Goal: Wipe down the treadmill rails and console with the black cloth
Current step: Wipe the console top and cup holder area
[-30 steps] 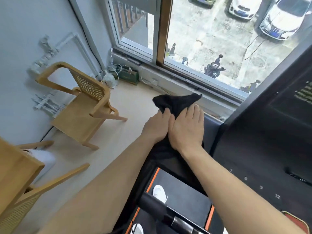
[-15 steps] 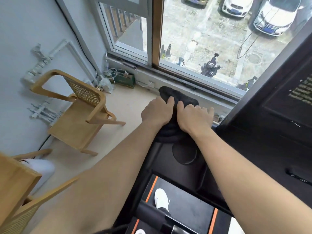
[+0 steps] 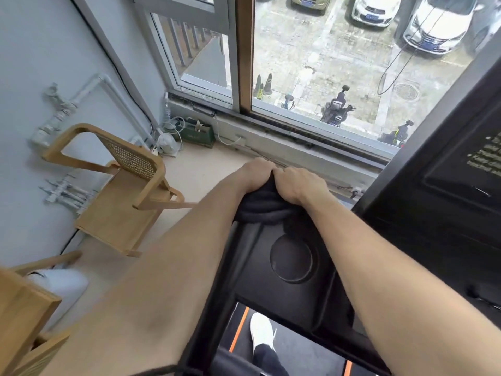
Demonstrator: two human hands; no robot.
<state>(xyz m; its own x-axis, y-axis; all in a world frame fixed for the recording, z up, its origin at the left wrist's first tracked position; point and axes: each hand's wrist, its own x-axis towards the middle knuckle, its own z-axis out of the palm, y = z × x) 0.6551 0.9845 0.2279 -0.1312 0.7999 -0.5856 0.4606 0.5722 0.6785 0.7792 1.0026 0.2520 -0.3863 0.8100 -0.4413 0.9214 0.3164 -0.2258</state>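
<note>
Both hands [image 3: 276,183] on cloth [image 3: 260,210] atop console [image 3: 271,267]; chair [image 3: 122,185] left.

Light wooden armchair with a woven cane back [image 3: 119,210] stood by the grey wall [image 3: 40,63]; a green box [image 3: 198,134] sat under the window [image 3: 245,50], white cars [image 3: 433,31] parked outside.

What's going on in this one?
A person stands on the treadmill belt, with one white shoe visible. The left hand and right hand both grip the bunched black cloth, holding it against the far left corner of the console, just beyond the round cup recess. A wooden chair stands to the left.
</note>
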